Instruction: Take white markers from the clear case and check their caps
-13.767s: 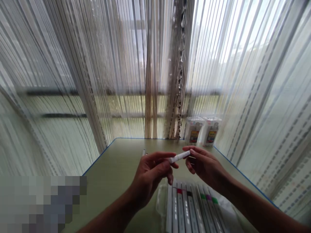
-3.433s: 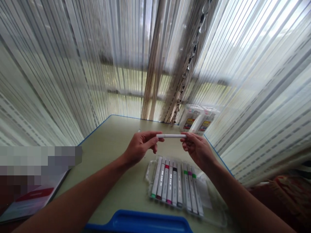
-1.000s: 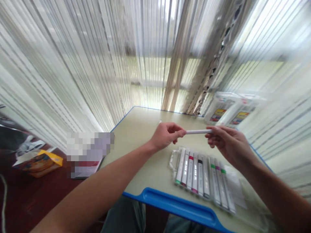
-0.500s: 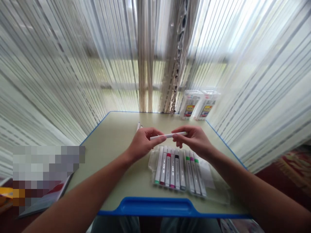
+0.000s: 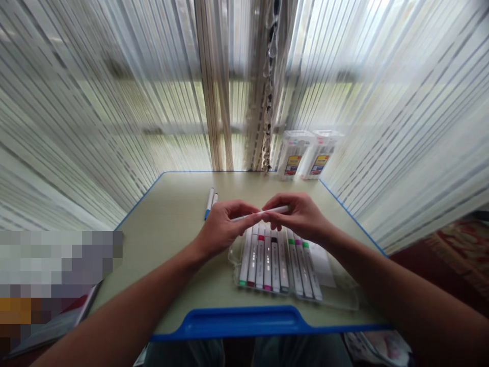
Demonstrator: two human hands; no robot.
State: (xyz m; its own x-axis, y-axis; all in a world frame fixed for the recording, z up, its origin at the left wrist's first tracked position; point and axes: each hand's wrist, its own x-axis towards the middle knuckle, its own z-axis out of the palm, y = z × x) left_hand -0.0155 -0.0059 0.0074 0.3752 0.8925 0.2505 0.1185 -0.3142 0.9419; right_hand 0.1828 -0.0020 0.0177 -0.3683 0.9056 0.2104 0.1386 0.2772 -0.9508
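A white marker (image 5: 277,209) is held level between my two hands, above the far end of an opened marker case. My left hand (image 5: 229,224) pinches its left end between thumb and fingers. On its right part my right hand (image 5: 296,214) is closed, the fingertips of both hands nearly meeting. Below them lies the clear plastic case (image 5: 346,303) with several white markers (image 5: 267,265) in a row, showing green, red, pink, black and purple ends. Past my left hand, two loose markers (image 5: 211,201) rest on the table, one with a blue end.
Two clear boxes of markers (image 5: 292,158) stand at the table's far right corner. The table (image 5: 153,219) has a blue edge and a blue front tray (image 5: 244,321). String curtains (image 5: 171,102) hang behind. A white paper (image 5: 321,265) lies by the case.
My hands have drawn closer together along the marker. The view has shifted slightly, and more of the two loose markers beyond my left hand shows.
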